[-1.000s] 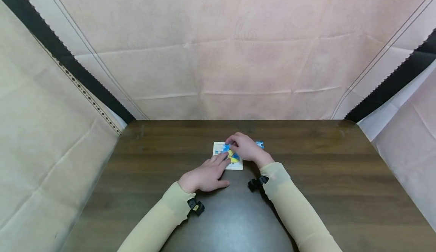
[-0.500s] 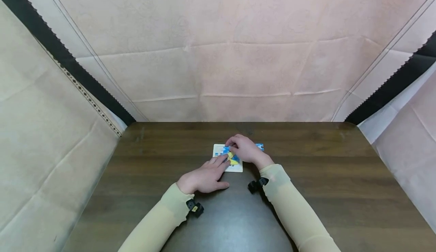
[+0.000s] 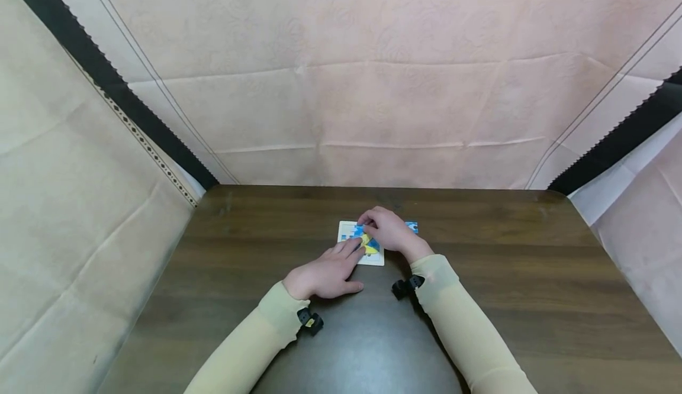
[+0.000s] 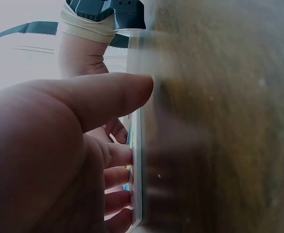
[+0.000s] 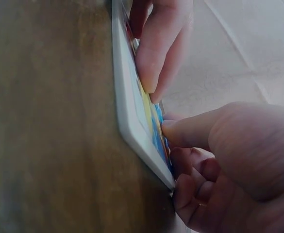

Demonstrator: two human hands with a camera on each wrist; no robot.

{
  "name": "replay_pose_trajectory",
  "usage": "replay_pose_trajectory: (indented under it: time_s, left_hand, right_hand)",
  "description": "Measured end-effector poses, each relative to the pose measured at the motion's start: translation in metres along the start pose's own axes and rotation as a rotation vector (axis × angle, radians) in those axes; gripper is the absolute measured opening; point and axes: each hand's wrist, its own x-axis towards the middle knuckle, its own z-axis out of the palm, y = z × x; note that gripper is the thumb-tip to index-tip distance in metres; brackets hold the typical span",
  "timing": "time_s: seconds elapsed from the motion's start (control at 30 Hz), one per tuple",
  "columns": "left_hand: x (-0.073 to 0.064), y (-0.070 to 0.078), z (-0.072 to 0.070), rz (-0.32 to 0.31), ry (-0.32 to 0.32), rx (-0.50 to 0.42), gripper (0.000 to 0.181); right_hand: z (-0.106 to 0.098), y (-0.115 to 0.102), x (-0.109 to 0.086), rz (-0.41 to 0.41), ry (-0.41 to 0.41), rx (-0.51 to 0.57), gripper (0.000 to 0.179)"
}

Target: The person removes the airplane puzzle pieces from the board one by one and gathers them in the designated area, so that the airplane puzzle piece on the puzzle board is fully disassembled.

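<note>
A small white-framed puzzle board (image 3: 377, 260) with a blue and yellow picture lies on the table. My left hand (image 3: 329, 271) rests on its lower left part, fingers nearly straight and pressing the picture, thumb spread out to the side. From the right, my right hand (image 3: 391, 231) bends over the upper part of the board. Its thumb and curled fingers pinch at a blue puzzle piece (image 5: 160, 116), mostly hidden by the fingers. In the left wrist view, the left fingertips touch the board's face (image 4: 137, 184) close to its edge.
A blue and white puzzle piece (image 3: 412, 226) lies just right of the board, partly behind the right hand. The brown wooden table (image 3: 506, 264) ends at a pale cloth wall (image 3: 383, 104). Each wrist carries a black camera, the left camera (image 3: 311, 321) low over the table.
Both hands keep nearly the same places and poses on the board. The head view has shifted slightly, so everything sits a little further right.
</note>
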Motion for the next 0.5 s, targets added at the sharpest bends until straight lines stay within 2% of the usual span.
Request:
replay_pose_trajectory:
  time_s: [0.5]
  left_hand:
    - [0.0020, 0.0008, -0.0019, -0.010, -0.014, 0.001, 0.085]
  right_hand:
    - [-0.0023, -0.0017, -0.0011, 0.004, 0.001, 0.005, 0.018]
